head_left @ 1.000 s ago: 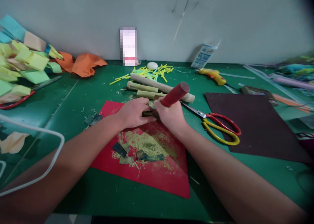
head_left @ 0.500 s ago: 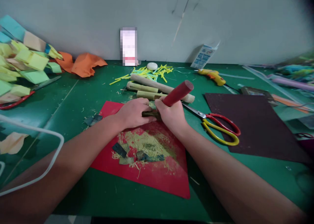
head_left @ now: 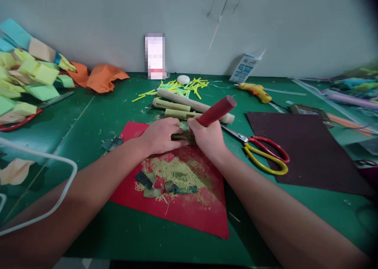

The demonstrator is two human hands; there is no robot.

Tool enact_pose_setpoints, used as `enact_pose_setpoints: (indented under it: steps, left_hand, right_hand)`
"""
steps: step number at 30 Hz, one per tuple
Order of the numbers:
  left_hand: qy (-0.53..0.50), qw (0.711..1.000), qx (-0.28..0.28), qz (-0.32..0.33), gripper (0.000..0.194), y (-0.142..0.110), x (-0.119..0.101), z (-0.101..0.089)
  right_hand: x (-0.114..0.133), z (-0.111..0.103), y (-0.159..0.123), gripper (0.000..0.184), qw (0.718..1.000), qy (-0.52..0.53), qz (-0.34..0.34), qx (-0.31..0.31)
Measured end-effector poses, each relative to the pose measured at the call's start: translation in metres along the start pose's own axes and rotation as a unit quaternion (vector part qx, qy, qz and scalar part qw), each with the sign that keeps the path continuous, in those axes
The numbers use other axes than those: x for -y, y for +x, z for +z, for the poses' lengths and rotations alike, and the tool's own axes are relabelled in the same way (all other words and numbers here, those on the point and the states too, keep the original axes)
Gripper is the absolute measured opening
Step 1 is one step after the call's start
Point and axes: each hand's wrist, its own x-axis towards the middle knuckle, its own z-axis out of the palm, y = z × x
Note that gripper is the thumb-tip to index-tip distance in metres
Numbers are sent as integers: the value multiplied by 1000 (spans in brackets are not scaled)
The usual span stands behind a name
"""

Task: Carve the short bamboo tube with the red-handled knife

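Observation:
My left hand [head_left: 161, 135] is closed around a short dark brown-green piece that looks like bamboo [head_left: 180, 137], pressing it over the red sheet [head_left: 177, 216]. My right hand [head_left: 209, 137] grips a red-handled tool [head_left: 218, 111], its handle slanting up to the right; its working end is hidden behind my fingers. Both hands meet at the bamboo piece. Pale dust and shavings [head_left: 180, 168] with several dark flat scraps [head_left: 143, 180] lie on the sheet nearer me. Just beyond my hands are notched bamboo pieces [head_left: 173, 104] and a longer pale stick [head_left: 183, 98].
Scissors [head_left: 265, 153] with red and yellow handles lie right, partly on a dark sheet [head_left: 307, 155]. Behind are yellow straw bits [head_left: 147, 94], a white oval object [head_left: 183, 80], a glue gun [head_left: 255, 92] and a leaning phone [head_left: 155, 56]. Paper pieces [head_left: 38, 72] pile left, near a white wire loop [head_left: 72, 174].
My right hand and the red handle have shifted slightly to the right. My left hand stays in place on the bamboo piece.

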Motion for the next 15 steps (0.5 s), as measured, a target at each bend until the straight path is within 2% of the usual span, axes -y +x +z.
enact_pose_setpoints:
  steps: [9,13,15]
  left_hand:
    - [-21,1000,1,12,26,0,2,1]
    - [-19,1000,6,-2,25,0,-1,1]
    - [-5,1000,3,-3,27,1,-1,1]
  right_hand:
    - [1,1,-3,23,999,-43,6,14]
    - [6,0,-8,26,997,-28,42,58]
    - [7,0,-8,26,999,-7,28,25]
